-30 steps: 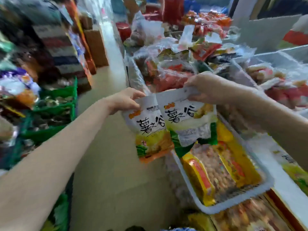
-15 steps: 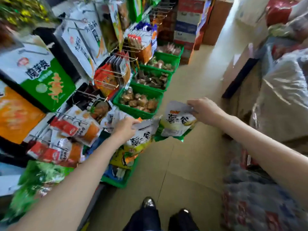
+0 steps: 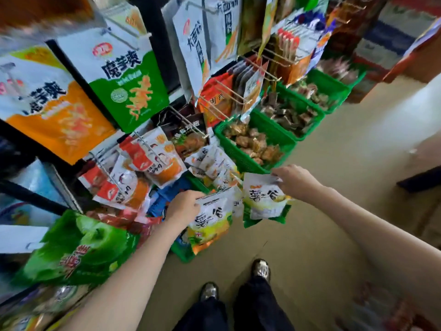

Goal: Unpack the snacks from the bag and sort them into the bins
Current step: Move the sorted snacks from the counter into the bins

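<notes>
My left hand [image 3: 183, 207] pinches the top edge of a white, yellow and orange snack packet [image 3: 210, 223], which hangs over the front of a low green bin [image 3: 181, 252]. My right hand [image 3: 294, 181] pinches the top of a second packet, white and green [image 3: 262, 199], held just right of the first and above the floor. Several matching white packets [image 3: 214, 166] lie in the bin behind the two hands.
A rack of pegs [image 3: 229, 91] carries hanging snack bags on the left. Green baskets [image 3: 274, 137] of wrapped sweets run along the floor to the back right. A big green bag [image 3: 78, 249] lies at lower left. My shoes [image 3: 261, 269] stand on the tan floor.
I have turned from the counter trays to the rack side. Both hands carried their packets down and closer to the low green bin with the matching packets.
</notes>
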